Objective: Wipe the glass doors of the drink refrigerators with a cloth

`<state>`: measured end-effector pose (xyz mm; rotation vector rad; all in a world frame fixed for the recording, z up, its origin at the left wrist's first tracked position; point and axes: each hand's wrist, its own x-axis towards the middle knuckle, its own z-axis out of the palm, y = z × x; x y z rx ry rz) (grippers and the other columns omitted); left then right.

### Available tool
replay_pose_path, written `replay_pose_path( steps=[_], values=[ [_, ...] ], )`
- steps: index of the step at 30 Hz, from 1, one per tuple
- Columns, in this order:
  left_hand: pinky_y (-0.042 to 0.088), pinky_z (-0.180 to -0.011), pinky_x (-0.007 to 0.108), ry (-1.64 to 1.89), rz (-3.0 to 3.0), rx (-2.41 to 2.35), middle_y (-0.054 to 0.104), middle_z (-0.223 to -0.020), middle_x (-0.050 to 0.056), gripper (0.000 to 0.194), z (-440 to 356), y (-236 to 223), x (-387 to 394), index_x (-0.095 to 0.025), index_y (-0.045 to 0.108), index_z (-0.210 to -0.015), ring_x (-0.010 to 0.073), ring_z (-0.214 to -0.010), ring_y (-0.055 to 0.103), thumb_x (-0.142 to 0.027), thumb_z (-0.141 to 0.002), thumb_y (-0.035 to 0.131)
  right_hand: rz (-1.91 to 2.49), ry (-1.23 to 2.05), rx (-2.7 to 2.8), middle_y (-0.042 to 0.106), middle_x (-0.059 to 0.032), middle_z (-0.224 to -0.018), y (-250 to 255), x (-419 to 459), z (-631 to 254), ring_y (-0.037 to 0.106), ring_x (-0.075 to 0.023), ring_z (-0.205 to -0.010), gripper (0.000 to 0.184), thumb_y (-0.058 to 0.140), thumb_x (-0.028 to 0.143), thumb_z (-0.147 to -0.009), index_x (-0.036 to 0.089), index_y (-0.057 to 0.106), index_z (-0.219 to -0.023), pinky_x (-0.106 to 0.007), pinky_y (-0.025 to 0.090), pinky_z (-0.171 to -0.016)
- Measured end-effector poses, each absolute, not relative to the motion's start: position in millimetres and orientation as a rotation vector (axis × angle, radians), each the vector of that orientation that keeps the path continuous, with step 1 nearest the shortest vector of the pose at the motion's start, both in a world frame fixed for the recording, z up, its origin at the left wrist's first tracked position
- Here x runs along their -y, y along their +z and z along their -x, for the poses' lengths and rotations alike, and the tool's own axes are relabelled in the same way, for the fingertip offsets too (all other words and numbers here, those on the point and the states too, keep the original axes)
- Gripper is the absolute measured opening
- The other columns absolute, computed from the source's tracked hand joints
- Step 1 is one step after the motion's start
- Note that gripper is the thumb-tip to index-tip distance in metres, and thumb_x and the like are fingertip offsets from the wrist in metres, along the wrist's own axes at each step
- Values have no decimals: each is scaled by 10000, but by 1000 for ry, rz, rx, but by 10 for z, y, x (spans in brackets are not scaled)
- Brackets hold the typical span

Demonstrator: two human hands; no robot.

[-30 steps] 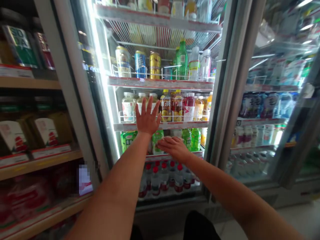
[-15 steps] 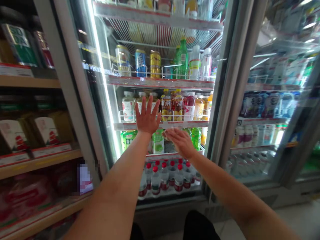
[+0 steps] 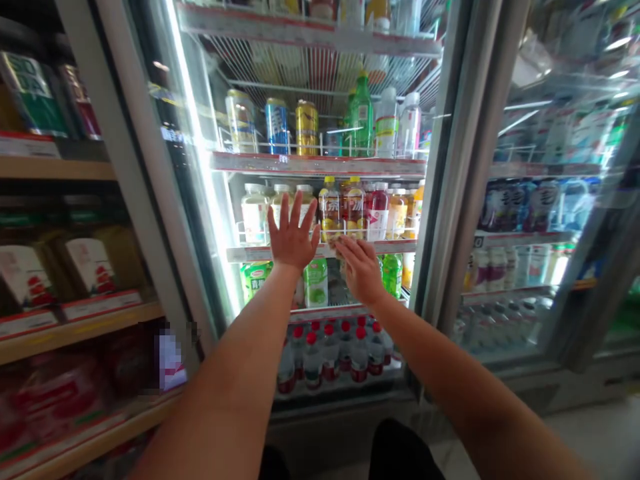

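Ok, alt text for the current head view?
A person's left hand, fingers spread, and right hand, fingers together, reach toward a lit drinks cooler holding cans, yellow-capped bottles and red-capped bottles. Shelves stand left, another cooler right.

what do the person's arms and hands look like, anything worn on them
The left arm and right arm are bare, no sleeves in view. The left hand and right hand are gloveless, with no watch or bracelet visible.
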<state>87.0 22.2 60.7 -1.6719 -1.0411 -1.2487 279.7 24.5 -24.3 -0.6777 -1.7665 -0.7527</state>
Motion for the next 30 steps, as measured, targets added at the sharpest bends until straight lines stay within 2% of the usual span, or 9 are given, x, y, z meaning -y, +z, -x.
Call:
replay_pose_path(
  steps=[6,10,13,15,18,21,25,30],
  values=[
    [-55,-1291,547,-1222,1650,1035,219,-1666,34,588,-871,609,-233,-288,385,-1566,264,-1568,44,-396,-997,483,398,-984,2226,583,11,-1483,-234,-186,-2723,476,-230,-1341,436,508,178,-1006,272,560,-1429,-395,457,-1000],
    [-56,-1287,562,-1241,1658,1037,227,-1669,18,563,-870,614,-249,-287,406,-1552,261,-1571,51,-414,-1006,464,614,-842,2032,548,15,-1515,-36,-245,-2765,453,-248,-1364,509,505,142,-994,317,520,-1471,-431,425,-1073],
    [-56,-1283,571,-1249,1661,1043,227,-1671,14,562,-873,614,-246,-274,413,-1547,264,-1572,45,-416,-1006,460,706,-763,1904,549,-11,-1514,-103,-231,-2729,450,-270,-1363,515,505,121,-981,295,536,-1465,-451,413,-1087],
    [-55,-1283,567,-1241,1669,1048,218,-1671,25,573,-875,613,-235,-271,401,-1557,264,-1572,32,-404,-1003,466,589,-848,2067,571,-25,-1494,-219,-185,-2719,462,-265,-1351,471,519,149,-987,270,560,-1440,-441,438,-1044],
    [-60,-1282,566,-1239,1675,1050,212,-1670,34,586,-874,610,-221,-283,386,-1566,265,-1571,29,-395,-998,476,310,-1031,2321,605,0,-1460,-251,-156,-2801,491,-230,-1324,399,510,207,-1015,261,585,-1403,-401,473,-976],
    [-63,-1281,568,-1256,1686,1044,212,-1671,26,588,-871,608,-218,-298,387,-1565,265,-1570,37,-399,-994,485,442,-987,2104,604,21,-1460,-74,-225,-2938,495,-228,-1323,448,486,151,-1006,280,561,-1429,-403,463,-1012],
    [-64,-1283,560,-1260,1690,1040,210,-1671,15,583,-869,607,-212,-301,387,-1563,256,-1571,36,-407,-998,481,690,-785,1751,580,-19,-1481,-57,-288,-2935,472,-249,-1347,524,471,89,-974,272,541,-1459,-430,411,-1116],
    [-72,-1283,552,-1258,1692,1053,226,-1667,24,581,-871,611,-205,-297,400,-1558,264,-1570,47,-406,-994,482,392,-988,2249,605,-15,-1460,-354,-177,-2838,494,-238,-1323,432,510,192,-1007,264,564,-1429,-417,463,-1014]
  ],
)
